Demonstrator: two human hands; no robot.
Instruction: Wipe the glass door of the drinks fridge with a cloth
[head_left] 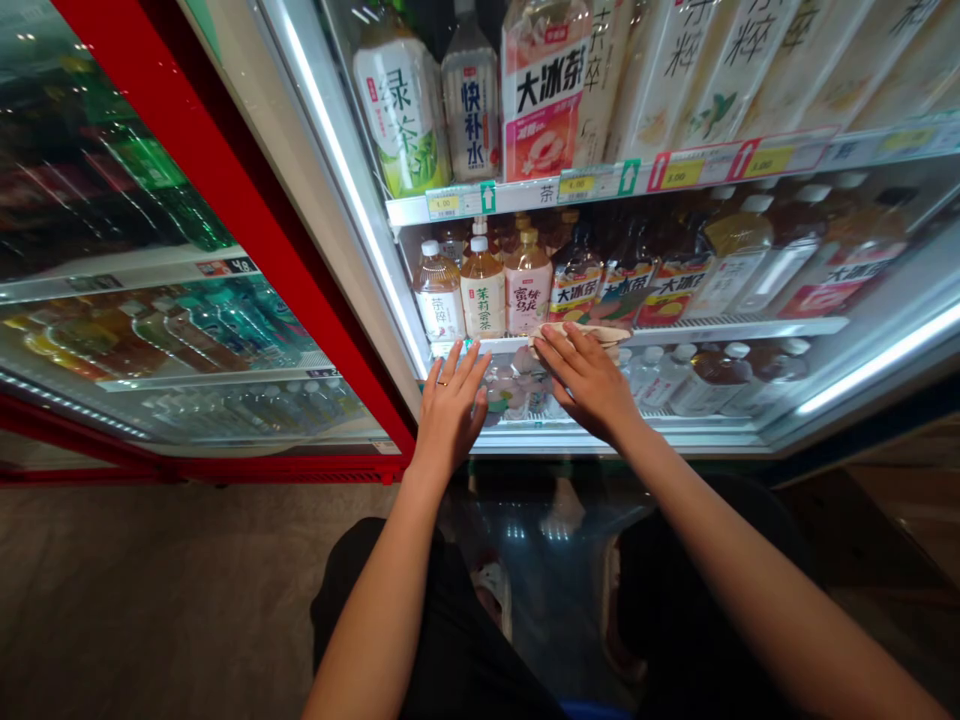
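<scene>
"Where are the hands, from where you stand?"

"Nearest me the person crouches in dark trousers (450, 620) on the floor (150, 580); both arms reach forward into the open cooler. The left hand (450, 405) is open, fingers spread and flat, holding nothing; it seems to rest at the left end of the shelf rail (735, 328), beside the red door frame (247, 250). The right hand (589, 380) is open too, palm down, pressing a cloth (600, 331) onto that rail."

"And the cloth?"

"It lies flat on the rail, just in front of the 3 small tea bottles (482, 290); most of it is hidden under the fingers, with only a pale strip showing past the fingertips. Its long axis runs left to right along the rail; the free end points right, toward the iced-tea bottles (622, 285)."

"How far along is the wiping?"

"Midway at best, I'd judge; the cloth sits near the left end, and a long stretch of rail lies to its right. I cannot tell from the shine which part is clean. Further up, the rail with the price tags (682, 172) and the big bottles (401, 110) has no cloth near it."
</scene>
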